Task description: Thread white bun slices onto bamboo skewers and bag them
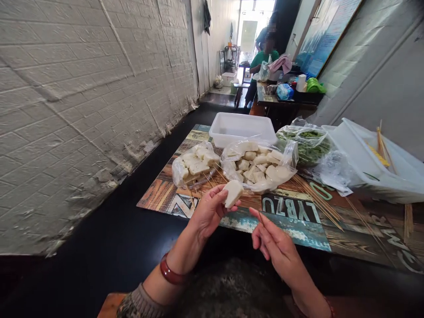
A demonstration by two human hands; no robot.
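Between thumb and fingers, my left hand (209, 213) holds a pale, flat slice of food (233, 193) above the table's near edge. A thin wooden skewer (261, 219) is pinched in my right hand (277, 244), a short gap away from the slice; most of its length is hidden by the fingers. Just beyond my hands lies an open plastic bag (256, 170) full of similar white chunks. To its left, another clear bag (195, 164) has white slices on it, with skewer ends sticking out towards me. Loose bamboo skewers (319, 201) lie on the tabletop at the right.
A white plastic tub (243, 128) stands behind the bags. Leafy greens (309, 143) sit in a clear bag. At the far right is a larger white bin (380, 165) with sticks inside. A person in green (263, 59) is at another table further back.
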